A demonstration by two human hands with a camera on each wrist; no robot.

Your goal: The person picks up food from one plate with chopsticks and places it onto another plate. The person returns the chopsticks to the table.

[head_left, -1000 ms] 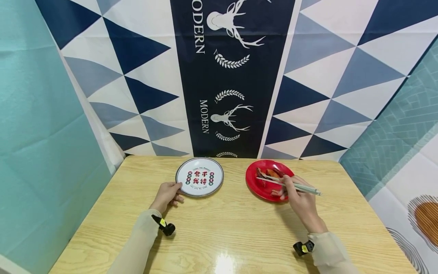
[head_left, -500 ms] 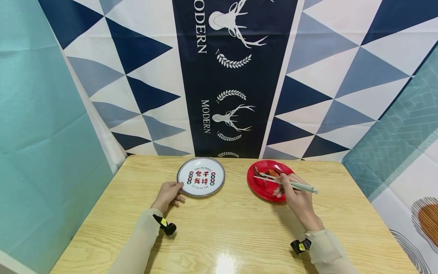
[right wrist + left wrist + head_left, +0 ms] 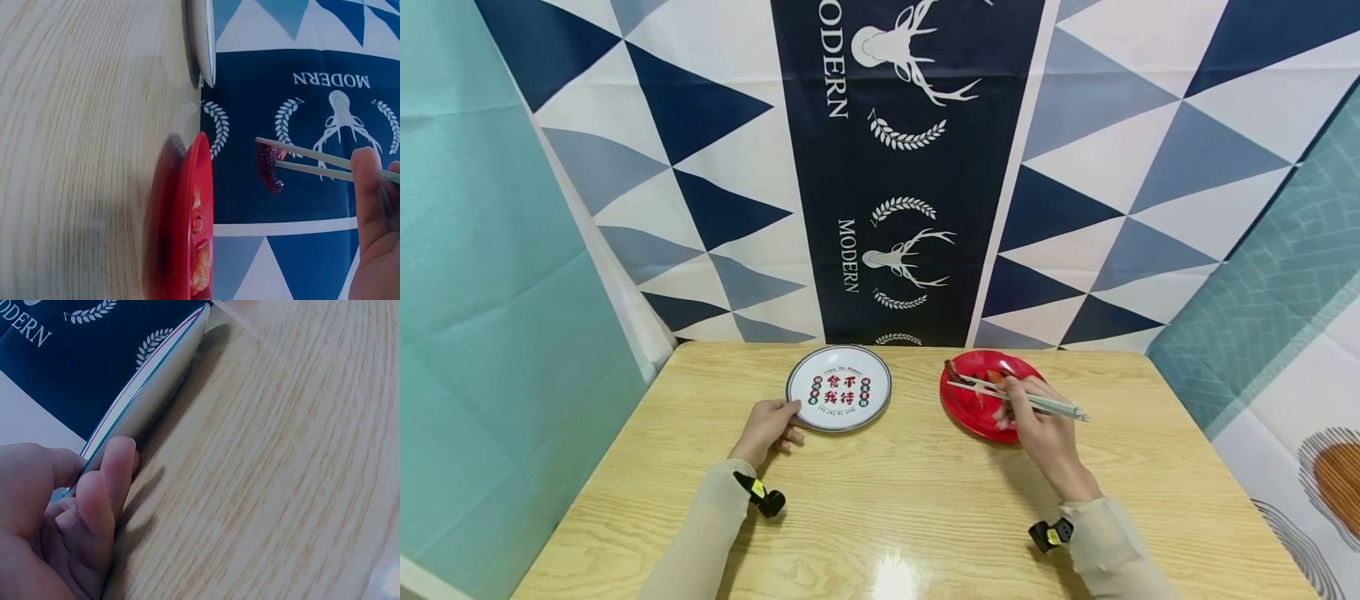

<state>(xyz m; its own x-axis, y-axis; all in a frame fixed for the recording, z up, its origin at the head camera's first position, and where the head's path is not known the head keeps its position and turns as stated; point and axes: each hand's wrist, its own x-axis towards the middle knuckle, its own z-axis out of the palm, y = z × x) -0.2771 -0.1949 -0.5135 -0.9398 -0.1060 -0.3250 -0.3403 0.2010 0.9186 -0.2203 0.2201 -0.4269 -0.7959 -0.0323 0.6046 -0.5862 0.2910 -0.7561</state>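
Note:
My left hand (image 3: 767,427) pinches the near left rim of a round white plate (image 3: 848,420) with red and dark lettering. In the left wrist view the plate (image 3: 147,394) shows edge-on, thumb above and fingers beneath. My right hand (image 3: 1048,433) holds a pair of pale green chopsticks (image 3: 1056,406) over a red plate (image 3: 950,408). Between the chopstick tips hangs a dark red, glossy, curled piece of food (image 3: 267,169), raised off the red plate in the right wrist view. An orange-brown piece of food (image 3: 201,269) lies on that plate, partly hidden by its rim.
Both plates stand near the back edge of a light wooden table (image 3: 880,492), with a gap between them. Behind rises a patterned cloth backdrop (image 3: 898,175). A teal sheet (image 3: 512,333) hangs at the left, and another patterned cloth (image 3: 1285,333) lies at the right.
My right hand has shifted a little left, and the chopsticks carry the dark food piece toward the red plate's left rim. My left hand keeps its place on the white plate.

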